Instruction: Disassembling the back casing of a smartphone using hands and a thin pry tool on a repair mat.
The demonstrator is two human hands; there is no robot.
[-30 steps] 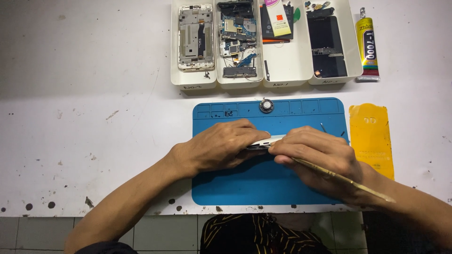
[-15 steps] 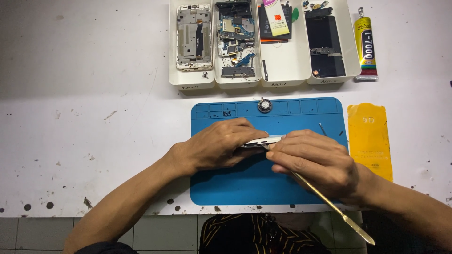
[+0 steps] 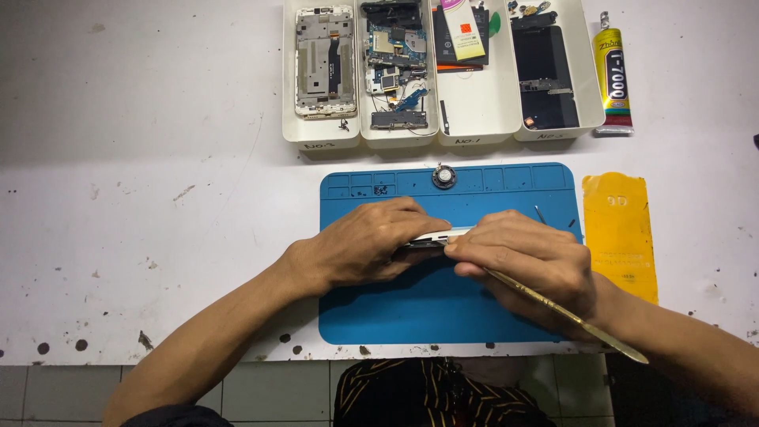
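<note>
Fingers of my left hand [image 3: 371,245] clamp the mostly hidden phone [image 3: 431,239] over the blue mat [image 3: 419,304]; my right hand [image 3: 526,261] pinches a thin metal spudger [image 3: 569,318] against its edge

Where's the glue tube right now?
In the head view, the yellow glue tube lies at the top right of the white table, just right of the row of white parts trays and above the yellow sheet.

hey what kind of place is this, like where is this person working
Probably a phone repair bench: a blue work mat on a white table, white trays of phone parts, and a thin metal pry tool in the right hand.
</note>
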